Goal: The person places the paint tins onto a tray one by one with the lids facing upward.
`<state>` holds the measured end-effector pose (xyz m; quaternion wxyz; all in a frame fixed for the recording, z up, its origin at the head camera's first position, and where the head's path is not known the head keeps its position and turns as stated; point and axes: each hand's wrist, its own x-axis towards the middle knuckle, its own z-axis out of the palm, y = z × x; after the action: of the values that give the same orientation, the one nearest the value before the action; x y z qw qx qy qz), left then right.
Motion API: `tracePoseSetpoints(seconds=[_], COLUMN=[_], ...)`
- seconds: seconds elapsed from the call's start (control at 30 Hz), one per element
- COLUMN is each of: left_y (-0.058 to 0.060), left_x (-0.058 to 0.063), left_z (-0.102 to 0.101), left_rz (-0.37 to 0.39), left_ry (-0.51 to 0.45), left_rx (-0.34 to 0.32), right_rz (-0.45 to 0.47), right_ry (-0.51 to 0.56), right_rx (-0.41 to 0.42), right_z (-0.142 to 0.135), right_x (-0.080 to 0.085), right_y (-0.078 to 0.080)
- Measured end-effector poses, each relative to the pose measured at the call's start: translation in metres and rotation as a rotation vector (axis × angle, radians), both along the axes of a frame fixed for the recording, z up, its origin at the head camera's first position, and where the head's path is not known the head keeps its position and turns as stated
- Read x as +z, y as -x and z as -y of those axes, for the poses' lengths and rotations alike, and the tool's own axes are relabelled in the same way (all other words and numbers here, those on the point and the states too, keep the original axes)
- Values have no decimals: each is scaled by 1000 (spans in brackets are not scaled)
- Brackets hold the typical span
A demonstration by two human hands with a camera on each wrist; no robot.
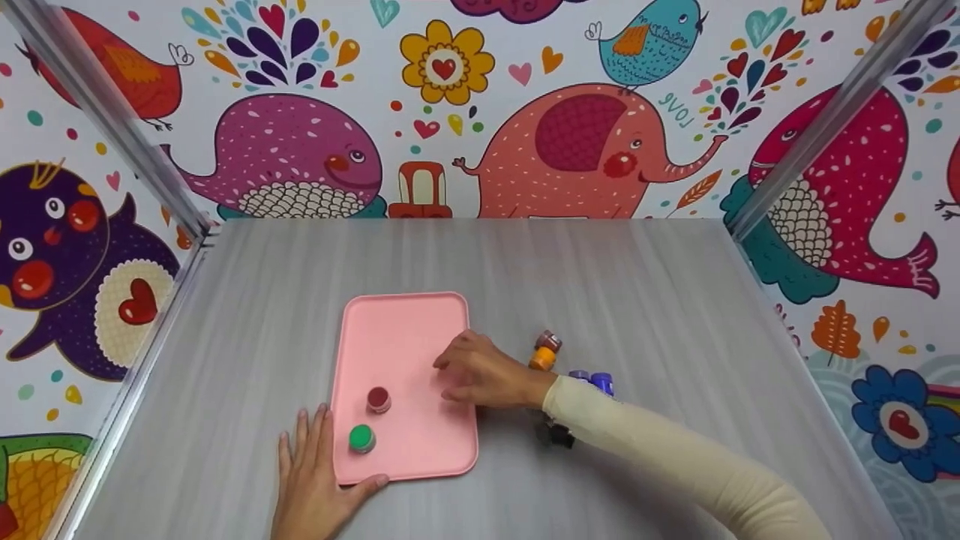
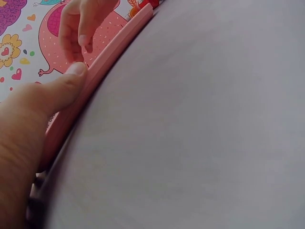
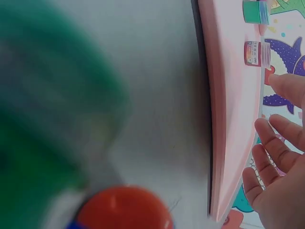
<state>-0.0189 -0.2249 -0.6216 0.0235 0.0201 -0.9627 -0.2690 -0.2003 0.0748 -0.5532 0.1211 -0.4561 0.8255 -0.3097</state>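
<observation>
A pink tray [image 1: 409, 337] lies on the table. On it stand a small paint jar with a dark red top [image 1: 379, 400] and one with a green top [image 1: 361, 438]. My left hand [image 1: 319, 472] rests at the tray's near left corner, fingers straight along the left side and thumb on the front rim. Over the tray's right edge is my right hand [image 1: 487, 373], its fingers loosely bent and parted with nothing between them. In the right wrist view that hand [image 3: 281, 157] is empty, and the labelled red jar [image 3: 253, 53] appears beyond the thumb.
Right of the tray are more small jars: a brown one [image 1: 549, 341], an orange one [image 1: 542, 358], a blue one [image 1: 602, 383] and a black one [image 1: 561, 436], some partly behind the right forearm. A blurred green jar [image 3: 43, 119] and an orange-red top [image 3: 126, 210] fill the right wrist view's near side.
</observation>
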Motion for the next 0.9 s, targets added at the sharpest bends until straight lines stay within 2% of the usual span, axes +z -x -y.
tracePoseSetpoints(seconds=[0.2, 0.43, 0.73, 0.9], left_y=[-1, -1, -2, -2], left_x=[-3, -5, -7, -8], left_z=[-1, 1, 3, 2], left_rz=[-32, -65, -85, -103], left_ry=[-4, 4, -6, 5], left_rx=[2, -4, -19, -20], right_rz=[-7, -51, -10, -23], right_ry=[13, 42, -5, -17], right_rx=[-31, -55, -95, -100], right_z=[-21, -49, -80, -95], right_x=[9, 11, -1, -6], right_y=[-1, -6, -31, -46])
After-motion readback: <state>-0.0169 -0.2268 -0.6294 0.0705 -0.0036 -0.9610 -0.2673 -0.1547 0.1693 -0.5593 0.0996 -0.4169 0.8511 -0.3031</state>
